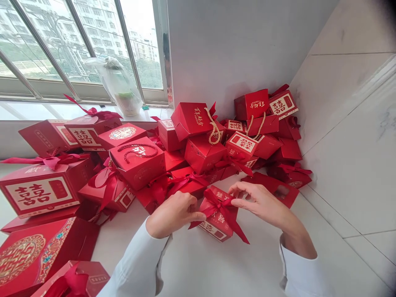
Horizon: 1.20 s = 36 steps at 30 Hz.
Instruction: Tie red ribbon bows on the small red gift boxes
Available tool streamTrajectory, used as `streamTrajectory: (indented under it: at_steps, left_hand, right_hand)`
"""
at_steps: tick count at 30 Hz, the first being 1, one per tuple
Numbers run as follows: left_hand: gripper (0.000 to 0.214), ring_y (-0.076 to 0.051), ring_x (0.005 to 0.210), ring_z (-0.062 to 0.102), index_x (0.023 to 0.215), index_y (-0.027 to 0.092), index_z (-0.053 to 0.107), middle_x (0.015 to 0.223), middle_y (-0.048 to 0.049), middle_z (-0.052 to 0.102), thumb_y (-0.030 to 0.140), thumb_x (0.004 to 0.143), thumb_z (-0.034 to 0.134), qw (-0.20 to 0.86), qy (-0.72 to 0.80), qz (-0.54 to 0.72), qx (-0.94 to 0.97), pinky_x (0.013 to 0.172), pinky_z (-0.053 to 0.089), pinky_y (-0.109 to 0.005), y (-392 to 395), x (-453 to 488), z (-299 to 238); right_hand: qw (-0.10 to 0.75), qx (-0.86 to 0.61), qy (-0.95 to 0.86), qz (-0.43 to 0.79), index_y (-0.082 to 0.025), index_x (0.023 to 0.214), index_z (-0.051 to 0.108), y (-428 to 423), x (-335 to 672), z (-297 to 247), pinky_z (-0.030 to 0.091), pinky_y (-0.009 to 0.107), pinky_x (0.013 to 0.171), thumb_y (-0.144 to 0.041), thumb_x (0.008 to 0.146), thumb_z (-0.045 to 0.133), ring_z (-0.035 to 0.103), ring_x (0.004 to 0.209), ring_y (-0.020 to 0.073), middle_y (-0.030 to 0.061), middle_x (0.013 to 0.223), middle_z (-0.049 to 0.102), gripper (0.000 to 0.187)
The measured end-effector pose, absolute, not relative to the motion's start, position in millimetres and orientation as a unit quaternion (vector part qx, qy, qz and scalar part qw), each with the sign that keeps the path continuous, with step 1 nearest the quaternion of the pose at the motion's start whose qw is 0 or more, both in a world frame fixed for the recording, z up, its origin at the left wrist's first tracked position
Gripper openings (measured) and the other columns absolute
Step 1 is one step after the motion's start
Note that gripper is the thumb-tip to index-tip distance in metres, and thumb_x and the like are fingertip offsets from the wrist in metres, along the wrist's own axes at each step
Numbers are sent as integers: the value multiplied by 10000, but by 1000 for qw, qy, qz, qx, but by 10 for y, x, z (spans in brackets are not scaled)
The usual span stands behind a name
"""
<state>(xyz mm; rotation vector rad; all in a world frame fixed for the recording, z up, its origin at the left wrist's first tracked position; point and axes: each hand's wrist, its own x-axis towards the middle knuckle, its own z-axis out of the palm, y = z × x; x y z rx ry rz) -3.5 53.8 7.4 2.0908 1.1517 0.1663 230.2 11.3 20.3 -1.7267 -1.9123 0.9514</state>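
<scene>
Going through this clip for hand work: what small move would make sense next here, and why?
Probably tug the red ribbon bow gently to even it out on the small red gift box. The left hand and right hand are close on either side of it, and one ribbon tail hangs longer and loose.

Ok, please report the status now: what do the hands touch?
Left hand and right hand at red satin ribbon bow on small red cardboard gift box. Heap of red gift boxes directly behind.

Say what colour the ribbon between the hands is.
The ribbon is deep red, best seen in the head view.
</scene>
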Motion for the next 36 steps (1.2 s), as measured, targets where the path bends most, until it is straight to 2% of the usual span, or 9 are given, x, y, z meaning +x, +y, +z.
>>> streamTrajectory:
  at_steps: [7, 12, 16, 20, 22, 24, 28, 31, 36]
  left_hand:
    - [260, -89, 457, 268, 460, 181, 391, 471, 42, 393, 173, 652, 567, 363, 439, 48, 820, 436, 192, -249, 575, -32, -21]
    - [238, -96, 459, 290, 462, 183, 396, 459, 42, 403, 156, 631, 562, 369, 451, 25, 813, 444, 202, -255, 571, -9, -9]
    - [249, -105, 471, 298, 475, 186, 386, 461, 44, 393, 148, 634, 574, 355, 463, 7, 812, 455, 202, -258, 549, 2, 24]
    - [319, -120, 513, 343, 547, 197, 413, 527, 31, 453, 361, 719, 627, 335, 487, 32, 806, 478, 224, -256, 510, -1, 102]
    - [360, -133, 547, 379, 615, 204, 433, 577, 21, 488, 496, 752, 591, 324, 503, 69, 798, 497, 246, -254, 498, 14, 120]
    - [372, -140, 573, 405, 666, 206, 443, 610, 16, 507, 546, 796, 522, 311, 511, 111, 793, 523, 268, -255, 498, 49, 97]
    - [280, -133, 594, 440, 726, 203, 459, 662, 23, 557, 449, 860, 462, 314, 503, 178, 785, 566, 295, -252, 524, 134, 0]
    - [131, -130, 591, 457, 824, 200, 520, 657, 34, 576, 330, 815, 535, 356, 491, 170, 777, 550, 303, -240, 541, 148, -5]
    - [94, -125, 616, 496, 836, 177, 585, 682, 18, 606, 232, 800, 518, 376, 469, 199, 775, 560, 332, -225, 558, 143, 20]
  right_hand:
    - [205, -616, -656, 385, -229, 856, 661, 159, 2283, 149, 420, 252, 617, -372, 790, 599, 579, 717, 150, -10, 841, 676, 169]
    - [240, -584, -640, 437, -194, 826, 635, 180, 2250, 105, 457, 259, 677, -289, 806, 549, 624, 749, 158, 7, 808, 685, 129]
    - [239, -593, -644, 419, -192, 834, 617, 190, 2264, 74, 446, 254, 636, -249, 783, 543, 623, 732, 159, 3, 784, 672, 106]
    - [234, -601, -645, 410, -204, 847, 620, 181, 2243, 95, 427, 241, 621, -255, 778, 551, 596, 714, 144, -12, 765, 651, 110]
    - [232, -608, -645, 399, -212, 856, 626, 173, 2235, 109, 415, 239, 616, -285, 784, 567, 576, 709, 140, -17, 756, 638, 119]
    - [232, -611, -645, 396, -218, 862, 627, 170, 2234, 112, 403, 236, 607, -299, 791, 570, 565, 699, 137, -24, 744, 631, 122]
    - [237, -594, -643, 422, -222, 873, 616, 185, 2253, 83, 411, 232, 621, -255, 797, 550, 591, 729, 141, -24, 783, 646, 105]
    - [239, -589, -645, 424, -222, 887, 606, 200, 2277, 46, 414, 243, 632, -252, 802, 539, 595, 739, 153, -17, 782, 640, 112]
    - [220, -599, -655, 405, -234, 919, 599, 209, 2293, 8, 367, 243, 571, -284, 801, 549, 541, 675, 149, -21, 733, 599, 138]
